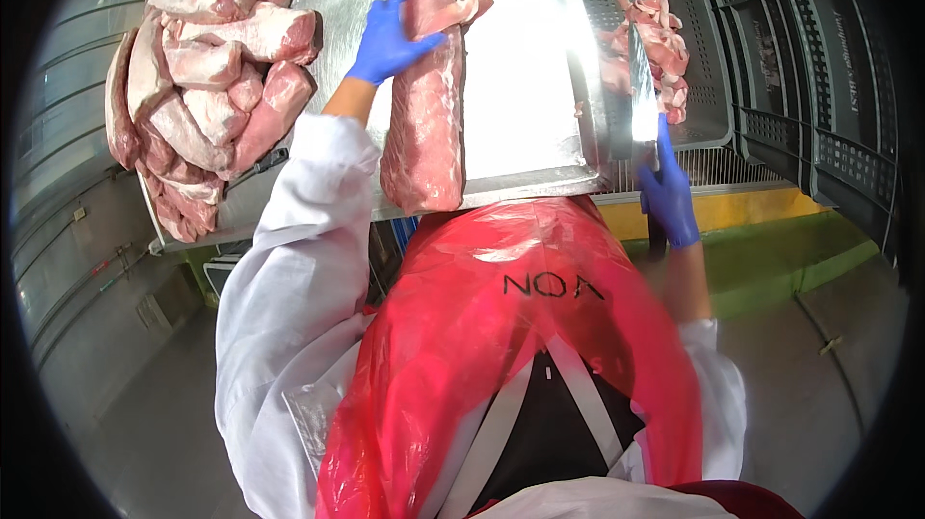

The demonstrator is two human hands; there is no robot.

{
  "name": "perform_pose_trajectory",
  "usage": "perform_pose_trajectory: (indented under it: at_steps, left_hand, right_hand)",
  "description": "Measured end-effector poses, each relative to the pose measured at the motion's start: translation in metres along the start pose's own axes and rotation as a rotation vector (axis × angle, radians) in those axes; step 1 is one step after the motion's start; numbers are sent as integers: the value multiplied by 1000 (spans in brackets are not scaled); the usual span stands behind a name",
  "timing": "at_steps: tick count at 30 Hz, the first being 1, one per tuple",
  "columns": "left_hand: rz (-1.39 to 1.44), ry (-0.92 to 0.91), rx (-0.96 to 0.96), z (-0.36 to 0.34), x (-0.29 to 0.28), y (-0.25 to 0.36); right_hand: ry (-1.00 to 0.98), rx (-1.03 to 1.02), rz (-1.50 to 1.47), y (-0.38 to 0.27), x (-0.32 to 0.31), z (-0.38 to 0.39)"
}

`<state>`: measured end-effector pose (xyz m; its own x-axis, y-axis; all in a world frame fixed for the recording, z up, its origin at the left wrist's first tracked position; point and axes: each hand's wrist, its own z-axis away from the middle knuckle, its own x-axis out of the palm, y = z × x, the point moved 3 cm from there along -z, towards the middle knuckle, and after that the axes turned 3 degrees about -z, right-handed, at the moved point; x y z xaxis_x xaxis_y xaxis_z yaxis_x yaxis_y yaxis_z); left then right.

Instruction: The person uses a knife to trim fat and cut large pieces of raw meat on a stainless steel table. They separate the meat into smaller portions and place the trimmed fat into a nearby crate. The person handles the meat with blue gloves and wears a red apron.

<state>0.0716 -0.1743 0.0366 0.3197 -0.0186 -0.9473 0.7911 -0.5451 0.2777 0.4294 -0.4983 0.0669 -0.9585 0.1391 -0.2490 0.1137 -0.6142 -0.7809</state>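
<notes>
A long, pale pink meat loin point(424, 124) lies lengthwise on the shiny metal tray, its near end by the tray's front edge. My blue-gloved left hand point(390, 42) rests on its far part, thumb and fingers spread apart. Beside that hand, a loose flap of meat point(462, 10) sticks out to the right of the loin. My blue-gloved right hand point(670, 193) is closed round the handle of a knife point(643, 85), off the tray's right side. The broad blade points away from me, in front of the meat trimmings point(665, 52).
Several large meat pieces point(217, 66) are heaped at the left, with a dark handle point(270, 162) beside them. The metal tray point(520, 114) has a raised rim. Trimmings lie in a grey perforated crate point(708, 85); more dark crates point(819, 66) stand to the right.
</notes>
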Motion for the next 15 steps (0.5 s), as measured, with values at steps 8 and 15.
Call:
perform_pose_trajectory:
  at_steps: [8,15]
  left_hand:
    - [432,-210,-384,-24,-2,-37]
    - [746,-133,-246,3,-39,-47]
  right_hand:
    - [-123,-261,98,-20,37,-64]
    - [-387,-302,-19,-92,173,-164]
